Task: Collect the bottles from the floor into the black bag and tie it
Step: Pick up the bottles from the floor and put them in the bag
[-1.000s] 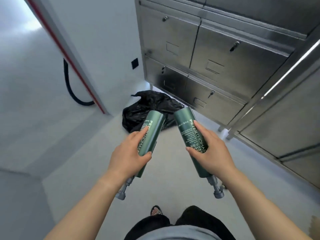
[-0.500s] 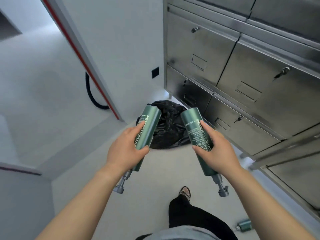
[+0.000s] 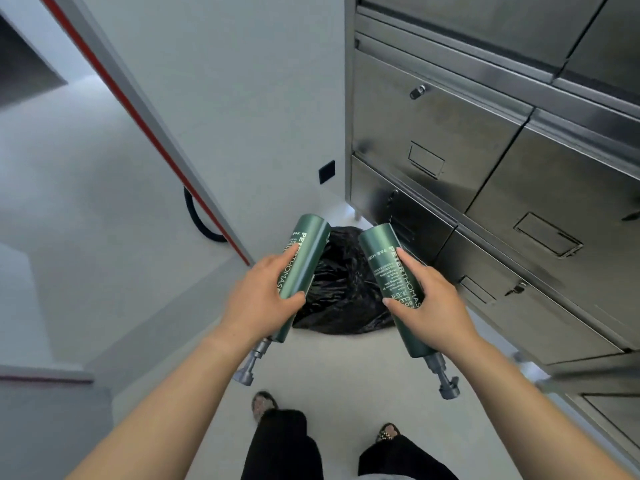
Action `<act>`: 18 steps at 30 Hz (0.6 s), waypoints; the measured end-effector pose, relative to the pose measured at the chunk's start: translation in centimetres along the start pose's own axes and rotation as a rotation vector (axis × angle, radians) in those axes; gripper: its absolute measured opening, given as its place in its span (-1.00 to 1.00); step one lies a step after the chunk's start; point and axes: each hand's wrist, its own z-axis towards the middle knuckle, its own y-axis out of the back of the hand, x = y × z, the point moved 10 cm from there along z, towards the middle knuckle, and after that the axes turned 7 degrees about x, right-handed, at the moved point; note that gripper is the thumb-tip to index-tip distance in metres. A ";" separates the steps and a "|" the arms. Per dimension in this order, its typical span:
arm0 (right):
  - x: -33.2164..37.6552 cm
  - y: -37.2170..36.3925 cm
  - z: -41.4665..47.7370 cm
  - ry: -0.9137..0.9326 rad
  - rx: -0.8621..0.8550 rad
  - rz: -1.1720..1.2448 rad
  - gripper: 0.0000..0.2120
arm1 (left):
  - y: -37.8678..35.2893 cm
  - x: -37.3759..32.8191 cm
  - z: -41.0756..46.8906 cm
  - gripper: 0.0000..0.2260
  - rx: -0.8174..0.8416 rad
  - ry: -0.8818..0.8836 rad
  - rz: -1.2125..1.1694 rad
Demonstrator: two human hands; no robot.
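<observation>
Head view: the left grip (image 3: 263, 299) was curled round the left green bottle (image 3: 306, 251), thumb across its label. The right grip (image 3: 427, 306) was clamped the same way on the right green bottle (image 3: 381, 251). Both bottles were tilted in the air above the black bag (image 3: 341, 282), one over each side of it, their pump ends toward the person. The bag lay crumpled on the floor (image 3: 346, 368); whether its mouth was open could not be told. Just right of the bag stood a steel cabinet (image 3: 433, 133). Left of the bag a black hose (image 3: 201, 220) looped at the wall. Nearer than the bag were two patterned shoes (image 3: 261, 405).
</observation>
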 end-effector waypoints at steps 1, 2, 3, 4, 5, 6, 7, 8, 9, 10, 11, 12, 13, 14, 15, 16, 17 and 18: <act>0.3 -0.2 1.1 -0.005 -0.002 -0.004 -0.21 | 0.4 0.3 1.5 -0.33 0.011 -0.027 0.007; 0.6 -0.3 2.2 -0.010 -0.010 -0.011 -0.21 | 0.7 0.6 3.0 -0.33 0.026 -0.057 0.014; 0.8 -0.4 3.4 -0.019 -0.025 -0.019 -0.22 | 0.9 1.1 4.6 -0.33 0.046 -0.084 0.029; 0.9 -0.5 4.5 -0.032 -0.044 -0.028 -0.22 | 0.9 1.7 6.3 -0.33 0.073 -0.107 0.052; 0.8 -0.7 5.6 -0.054 -0.066 -0.035 -0.22 | 0.8 2.4 8.0 -0.34 0.107 -0.125 0.076; 0.7 -0.9 6.8 -0.081 -0.091 -0.040 -0.22 | 0.5 3.0 9.9 -0.34 0.143 -0.146 0.097; 0.5 -1.2 8.0 -0.113 -0.120 -0.045 -0.22 | 0.2 3.8 11.9 -0.34 0.183 -0.178 0.116; 0.4 -1.8 9.0 -0.148 -0.148 -0.050 -0.22 | -0.1 4.4 13.8 -0.34 0.222 -0.216 0.132; 0.2 -2.5 9.7 -0.188 -0.177 -0.054 -0.22 | -0.3 5.0 15.5 -0.34 0.263 -0.258 0.148; 0.0 -3.5 10.3 -0.245 -0.208 -0.045 -0.22 | -0.5 5.6 17.4 -0.34 0.310 -0.303 0.164; -0.2 -4.8 10.8 -0.306 -0.232 -0.024 -0.23 | -0.7 6.3 19.0 -0.34 0.356 -0.342 0.177; -0.3 -6.5 11.2 -0.356 -0.244 0.005 -0.23 | -0.7 7.2 20.5 -0.33 0.391 -0.373 0.188; -0.3 -8.4 11.6 -0.398 -0.244 0.039 -0.23 | -0.7 8.2 21.7 -0.33 0.419 -0.396 0.200; -0.4 -10.2 11.9 -0.433 -0.242 0.073 -0.23 | -0.9 9.2 22.9 -0.33 0.440 -0.417 0.213; -0.5 -11.9 12.4 -0.459 -0.244 0.104 -0.23 | -1.2 10.1 23.9 -0.33 0.454 -0.436 0.224; -0.7 -13.3 13.0 -0.477 -0.246 0.129 -0.23 | -1.6 11.1 24.7 -0.33 0.463 -0.445 0.234; -1.0 -14.5 13.6 -0.491 -0.248 0.145 -0.24 | -2.1 12.0 25.6 -0.33 0.473 -0.444 0.246; -1.5 -15.4 14.0 -0.509 -0.255 0.160 -0.24 | -3.0 12.9 26.3 -0.34 0.486 -0.435 0.257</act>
